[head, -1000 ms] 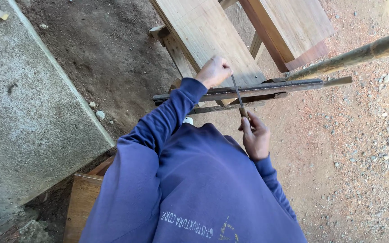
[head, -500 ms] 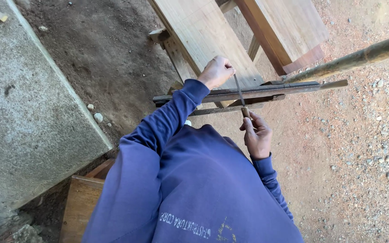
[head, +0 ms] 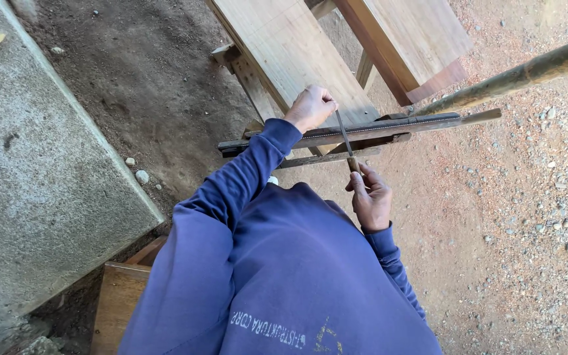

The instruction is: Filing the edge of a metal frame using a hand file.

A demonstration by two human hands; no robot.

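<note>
The right hand [head: 371, 197], nearest, has its grip closed on the handle of a thin file [head: 344, 137]. The file's long axis runs away from the person, across the clamped saw blade [head: 376, 128]. The left hand [head: 310, 107] pinches the file's far tip, over the wooden tabletop [head: 284, 46].

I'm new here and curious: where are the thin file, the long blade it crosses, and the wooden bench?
file [head: 343, 131], head view, middle of its shaft
long blade [head: 389, 127], head view, its top edge
wooden bench [head: 284, 39], head view, bare top plank

light: bright daylight | shadows: soft | focus: sharp | edges: slight distortion
</note>
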